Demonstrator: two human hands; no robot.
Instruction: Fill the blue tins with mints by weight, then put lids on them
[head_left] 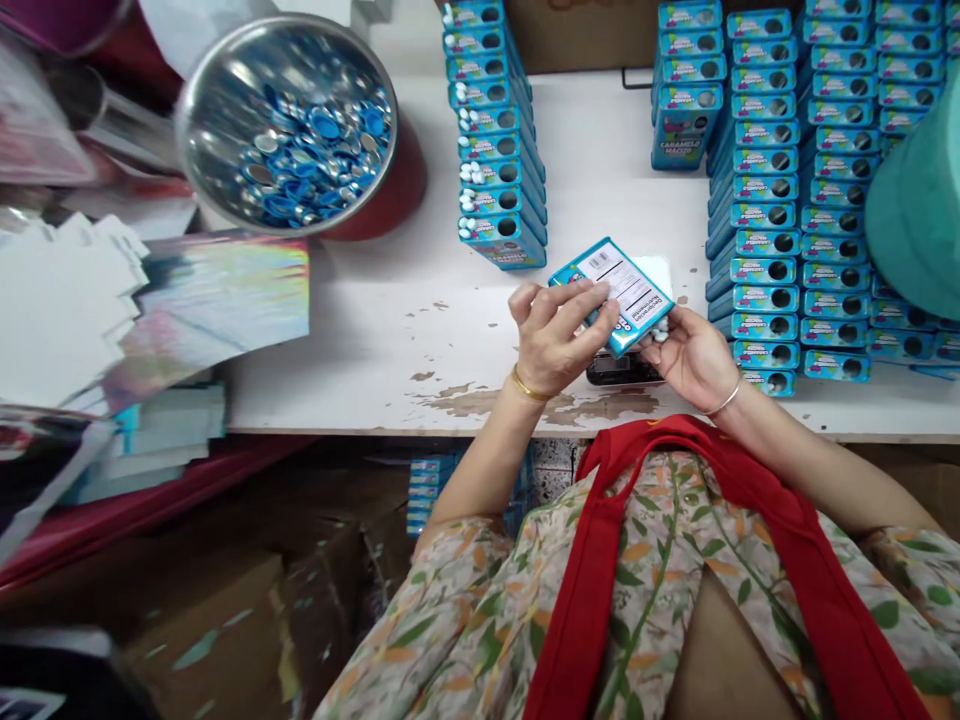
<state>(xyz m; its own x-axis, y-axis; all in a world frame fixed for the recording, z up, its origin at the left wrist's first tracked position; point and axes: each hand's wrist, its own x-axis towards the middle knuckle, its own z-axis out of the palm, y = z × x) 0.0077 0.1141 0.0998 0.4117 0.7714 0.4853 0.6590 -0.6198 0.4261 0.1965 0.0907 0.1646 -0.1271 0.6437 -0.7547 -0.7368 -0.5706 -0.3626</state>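
Note:
A blue candy box (630,300) is tilted above the table, its white nutrition label facing up. My left hand (559,330) lies across that label with bent fingers, gripping the box from its left side. At the box's lower right end, my right hand (697,360) is closed around the corner, its fingertips against small white pieces (660,330) that show at the opening. Whether these are loose candies or stick ends I cannot tell. Beneath the box sits a small scale (622,372) with a black front, mostly covered.
A row of blue boxes (502,240) with white pieces on top stands ahead. Several columns of similar boxes (765,270) fill the right, beside a teal container (915,200). A metal pot (409,175) of blue and silver round pieces stands left, near stacked printed card sheets (247,300).

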